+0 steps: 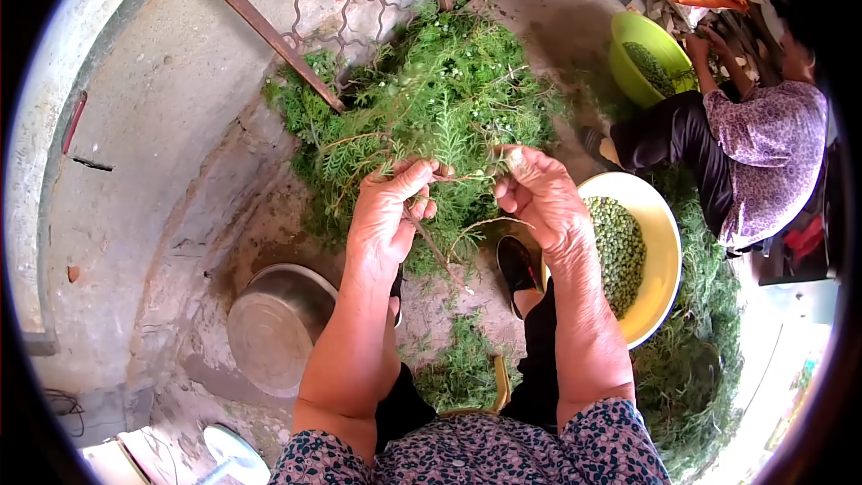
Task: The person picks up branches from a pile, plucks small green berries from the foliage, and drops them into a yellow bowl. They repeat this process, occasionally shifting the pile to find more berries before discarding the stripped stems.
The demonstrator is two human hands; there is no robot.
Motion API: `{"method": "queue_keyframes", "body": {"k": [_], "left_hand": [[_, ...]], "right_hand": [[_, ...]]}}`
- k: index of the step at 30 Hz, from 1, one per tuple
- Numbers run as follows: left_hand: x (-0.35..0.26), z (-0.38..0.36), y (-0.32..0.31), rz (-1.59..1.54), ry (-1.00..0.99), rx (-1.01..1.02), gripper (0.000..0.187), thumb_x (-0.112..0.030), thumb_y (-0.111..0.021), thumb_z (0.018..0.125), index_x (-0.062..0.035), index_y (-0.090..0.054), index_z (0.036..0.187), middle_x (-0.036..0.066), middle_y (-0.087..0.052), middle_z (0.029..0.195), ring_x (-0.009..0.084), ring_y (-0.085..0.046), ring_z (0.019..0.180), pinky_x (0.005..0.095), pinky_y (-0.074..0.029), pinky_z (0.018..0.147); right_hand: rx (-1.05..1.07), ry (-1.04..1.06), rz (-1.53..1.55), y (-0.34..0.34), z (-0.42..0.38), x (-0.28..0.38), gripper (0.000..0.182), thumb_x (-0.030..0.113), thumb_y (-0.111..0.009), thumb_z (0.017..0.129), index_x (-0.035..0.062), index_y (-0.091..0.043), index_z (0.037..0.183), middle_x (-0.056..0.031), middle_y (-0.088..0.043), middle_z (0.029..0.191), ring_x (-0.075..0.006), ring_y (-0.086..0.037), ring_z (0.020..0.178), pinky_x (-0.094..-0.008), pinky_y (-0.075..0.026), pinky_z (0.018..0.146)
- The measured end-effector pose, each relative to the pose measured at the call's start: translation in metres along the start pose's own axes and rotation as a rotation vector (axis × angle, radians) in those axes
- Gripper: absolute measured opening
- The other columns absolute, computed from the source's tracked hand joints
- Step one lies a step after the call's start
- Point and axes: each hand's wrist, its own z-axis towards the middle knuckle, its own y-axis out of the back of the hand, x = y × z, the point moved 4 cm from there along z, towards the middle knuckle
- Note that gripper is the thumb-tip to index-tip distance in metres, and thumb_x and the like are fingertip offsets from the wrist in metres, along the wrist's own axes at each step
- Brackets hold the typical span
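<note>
My left hand is closed around a leafy evergreen sprig; its bare brown stem hangs below the fingers. Close on its right, my right hand has thumb and fingers drawn together at a side twig of the sprig. What lies between those fingertips is too small to make out. Behind both hands spreads a big heap of green evergreen branches with small pale green cones among the leaves. Beside my right forearm stands a yellow basin holding many small round green cones, partly hidden by the arm.
An upturned metal pot stands left of my legs. More cut greenery lies behind the basin, some between my feet. At right a seated person works over a lime green basin. A rusty metal grille borders the heap.
</note>
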Motion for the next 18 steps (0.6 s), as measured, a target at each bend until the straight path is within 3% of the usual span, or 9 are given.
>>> {"method": "queue_keyframes", "body": {"k": [4, 6, 8, 10, 11, 12, 15, 17, 18], "left_hand": [[0.003, 0.0, -0.001, 0.013, 0.009, 0.018, 0.009, -0.011, -0.065, 0.08, -0.004, -0.061, 0.082, 0.007, -0.062, 0.077, 0.0068, -0.042, 0.05, 0.0224, -0.037, 0.048], [0.005, 0.0, -0.002, 0.023, 0.003, 0.037, 0.01, -0.011, -0.066, 0.079, -0.0025, -0.062, 0.084, 0.007, -0.063, 0.078, 0.0073, -0.044, 0.053, 0.0222, -0.038, 0.049], [0.005, 0.001, -0.001, 0.047, -0.018, -0.037, 0.01, -0.011, -0.067, 0.078, -0.0033, -0.062, 0.083, 0.005, -0.062, 0.076, 0.0079, -0.046, 0.055, 0.0226, -0.038, 0.049], [0.007, 0.003, 0.003, 0.053, -0.031, -0.034, 0.01, -0.01, -0.067, 0.078, -0.0034, -0.062, 0.082, 0.005, -0.062, 0.076, 0.008, -0.048, 0.055, 0.0228, -0.039, 0.049], [0.007, 0.004, 0.005, 0.058, -0.042, -0.029, 0.01, -0.01, -0.067, 0.077, -0.0035, -0.062, 0.082, 0.004, -0.061, 0.076, 0.0082, -0.049, 0.055, 0.023, -0.039, 0.049], [0.007, 0.003, 0.004, 0.059, -0.041, -0.032, 0.01, -0.01, -0.067, 0.077, -0.0035, -0.062, 0.082, 0.004, -0.061, 0.076, 0.0082, -0.049, 0.055, 0.023, -0.039, 0.049], [0.004, 0.002, 0.003, 0.057, -0.052, -0.1, 0.01, -0.01, -0.067, 0.078, -0.0025, -0.062, 0.083, 0.006, -0.063, 0.078, 0.0078, -0.048, 0.053, 0.023, -0.039, 0.05], [0.0, 0.001, -0.002, 0.088, -0.06, -0.003, 0.01, -0.01, -0.067, 0.078, -0.002, -0.062, 0.083, 0.008, -0.064, 0.079, 0.007, -0.047, 0.05, 0.0226, -0.039, 0.048], [0.0, 0.001, -0.003, 0.088, -0.064, -0.005, 0.01, -0.01, -0.067, 0.078, -0.002, -0.062, 0.083, 0.008, -0.064, 0.079, 0.007, -0.047, 0.05, 0.0226, -0.039, 0.048]], "right_hand": [[0.137, -0.112, -0.013, -0.01, -0.008, -0.004, 0.022, 0.018, -0.062, 0.083, 0.0016, -0.063, 0.097, -0.0012, -0.059, 0.07, -0.0083, -0.052, 0.054, -0.0181, -0.038, 0.046], [0.136, -0.11, -0.205, -0.021, -0.015, 0.002, 0.031, 0.026, -0.067, 0.078, -0.0001, -0.064, 0.095, 0.0011, -0.057, 0.069, -0.0028, -0.041, 0.051, -0.0154, -0.035, 0.045], [0.148, -0.143, -0.211, -0.017, -0.014, -0.001, 0.03, 0.026, -0.068, 0.077, 0.0011, -0.065, 0.093, 0.002, -0.058, 0.072, -0.0013, -0.039, 0.052, -0.0141, -0.033, 0.046], [0.119, -0.094, -0.289, -0.02, -0.018, 0.002, 0.027, 0.024, -0.068, 0.078, 0.001, -0.065, 0.092, 0.0024, -0.058, 0.073, -0.001, -0.038, 0.053, -0.0144, -0.032, 0.046], [0.152, -0.118, -0.333, -0.016, -0.017, 0.001, 0.025, 0.025, -0.068, 0.079, 0.0058, -0.066, 0.095, 0.0033, -0.063, 0.079, -0.0009, -0.052, 0.064, -0.0135, -0.041, 0.055], [0.153, -0.121, -0.331, -0.016, -0.017, 0.001, 0.025, 0.025, -0.068, 0.079, 0.0058, -0.066, 0.095, 0.0033, -0.063, 0.079, -0.0009, -0.052, 0.064, -0.0135, -0.041, 0.055], [0.192, -0.1, -0.386, -0.018, -0.016, -0.001, 0.019, 0.019, -0.065, 0.081, 0.0051, -0.065, 0.095, 0.0041, -0.06, 0.074, -0.0014, -0.049, 0.061, -0.0141, -0.039, 0.053], [0.148, -0.023, -0.389, -0.016, -0.012, -0.002, 0.016, 0.008, -0.06, 0.082, -0.0001, -0.062, 0.097, 0.0034, -0.052, 0.065, -0.0029, -0.038, 0.052, -0.0164, -0.031, 0.045], [0.152, -0.023, -0.389, -0.018, -0.012, -0.001, 0.016, 0.008, -0.06, 0.082, -0.0001, -0.062, 0.097, 0.0034, -0.052, 0.065, -0.0029, -0.038, 0.052, -0.0164, -0.031, 0.045]]}}
